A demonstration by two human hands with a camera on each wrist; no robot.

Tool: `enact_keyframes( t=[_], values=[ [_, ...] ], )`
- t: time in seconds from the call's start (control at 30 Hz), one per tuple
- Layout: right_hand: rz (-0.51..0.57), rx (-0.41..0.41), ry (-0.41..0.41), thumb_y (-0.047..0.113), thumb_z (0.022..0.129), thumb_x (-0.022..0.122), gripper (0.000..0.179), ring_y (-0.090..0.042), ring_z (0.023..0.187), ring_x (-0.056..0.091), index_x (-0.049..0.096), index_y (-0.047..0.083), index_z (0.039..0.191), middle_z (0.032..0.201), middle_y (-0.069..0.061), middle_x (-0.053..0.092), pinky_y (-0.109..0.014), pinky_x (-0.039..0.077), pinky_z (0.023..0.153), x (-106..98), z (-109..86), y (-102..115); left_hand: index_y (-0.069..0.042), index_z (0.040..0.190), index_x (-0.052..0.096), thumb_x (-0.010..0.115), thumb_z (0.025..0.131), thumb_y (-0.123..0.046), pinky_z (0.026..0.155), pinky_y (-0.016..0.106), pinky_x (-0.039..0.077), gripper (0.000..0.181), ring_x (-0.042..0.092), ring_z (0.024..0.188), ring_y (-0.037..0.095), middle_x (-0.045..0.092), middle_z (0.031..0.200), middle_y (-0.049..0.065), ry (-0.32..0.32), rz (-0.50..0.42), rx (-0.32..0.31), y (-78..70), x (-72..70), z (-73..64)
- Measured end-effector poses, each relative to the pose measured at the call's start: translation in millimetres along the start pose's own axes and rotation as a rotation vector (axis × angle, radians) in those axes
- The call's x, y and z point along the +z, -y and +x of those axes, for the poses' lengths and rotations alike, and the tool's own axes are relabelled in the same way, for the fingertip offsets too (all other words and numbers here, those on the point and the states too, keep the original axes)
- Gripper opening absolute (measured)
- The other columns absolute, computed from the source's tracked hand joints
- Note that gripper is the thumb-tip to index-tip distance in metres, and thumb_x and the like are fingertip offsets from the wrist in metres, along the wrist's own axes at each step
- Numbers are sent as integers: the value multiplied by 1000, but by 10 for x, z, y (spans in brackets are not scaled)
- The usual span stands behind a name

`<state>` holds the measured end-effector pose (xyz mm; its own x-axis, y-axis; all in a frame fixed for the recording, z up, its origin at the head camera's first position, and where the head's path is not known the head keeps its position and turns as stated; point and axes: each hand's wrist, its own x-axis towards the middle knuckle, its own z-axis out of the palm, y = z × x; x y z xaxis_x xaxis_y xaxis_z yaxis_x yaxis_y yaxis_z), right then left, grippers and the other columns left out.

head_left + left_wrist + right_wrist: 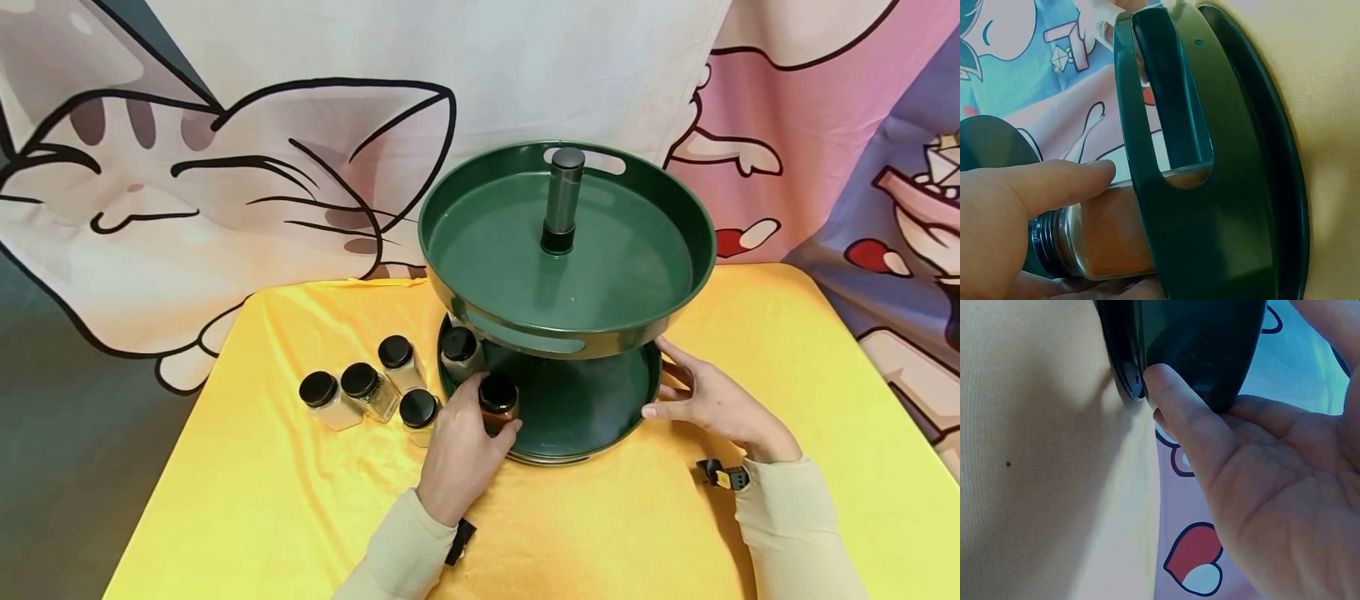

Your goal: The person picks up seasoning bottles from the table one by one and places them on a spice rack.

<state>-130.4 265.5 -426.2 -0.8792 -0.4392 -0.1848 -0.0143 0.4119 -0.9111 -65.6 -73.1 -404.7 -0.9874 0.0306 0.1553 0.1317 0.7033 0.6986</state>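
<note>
My left hand (pixel 462 442) grips a spice jar (pixel 1113 231) of orange-brown powder with a black lid, thumb on one side and fingers on the other. The jar is at the front left of the lower green tray (pixel 577 417), behind its slotted wall in the left wrist view. My right hand (pixel 712 404) touches that tray's outer wall at the right, fingers extended and spread from the thumb. Another black-lidded jar (pixel 460 354) stands in the lower tray at the left. The upper green tray (pixel 615 283) overhangs the lower one and hides its back.
Several black-lidded jars, among them a pale one (pixel 335 408) and one with green contents (pixel 378 400), stand on the yellow cloth (pixel 262 500) left of the trays. A dark post (pixel 562 200) rises from the upper tray. A cartoon-printed curtain (pixel 300 183) hangs behind.
</note>
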Motion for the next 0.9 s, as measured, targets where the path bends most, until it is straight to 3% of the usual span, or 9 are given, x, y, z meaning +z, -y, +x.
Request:
enact_keyframes(
  t=[0.17, 0.4, 0.7, 0.9],
  values=[
    [-1, -8, 2, 14, 85, 82, 108, -54, 144, 20, 7, 13, 163, 165, -23, 10, -46, 39, 101, -9, -3, 2, 2, 146, 45, 85, 81, -21, 101, 47, 49, 79, 57, 125, 33, 53, 142, 18, 25, 4, -1, -10, -19, -1],
    [0, 10, -3, 14, 84, 83, 109, -52, 145, 22, 8, 10, 162, 165, -21, 11, -38, 45, 100, -2, -7, -3, 0, 151, 38, 86, 81, -21, 105, 45, 45, 88, 51, 133, 29, 47, 150, 14, 21, 15, 61, -14, -55, -30],
    [-33, 22, -15, 18, 83, 83, 109, -53, 143, 24, 8, 8, 162, 165, -22, 12, -45, 42, 100, 3, -16, 9, -5, 148, 41, 88, 79, -14, 98, 31, 51, 84, 57, 125, 22, 53, 142, 10, -87, -58, 147, -114, -305, -103],
    [-40, 40, -21, 20, 84, 83, 109, -52, 143, 26, 9, 9, 162, 165, -21, 13, -44, 44, 99, 7, -9, 13, 1, 144, 45, 89, 75, -5, 98, 26, 49, 81, 57, 126, 23, 57, 139, 13, -194, -71, 243, -49, -501, -101]
  ],
)
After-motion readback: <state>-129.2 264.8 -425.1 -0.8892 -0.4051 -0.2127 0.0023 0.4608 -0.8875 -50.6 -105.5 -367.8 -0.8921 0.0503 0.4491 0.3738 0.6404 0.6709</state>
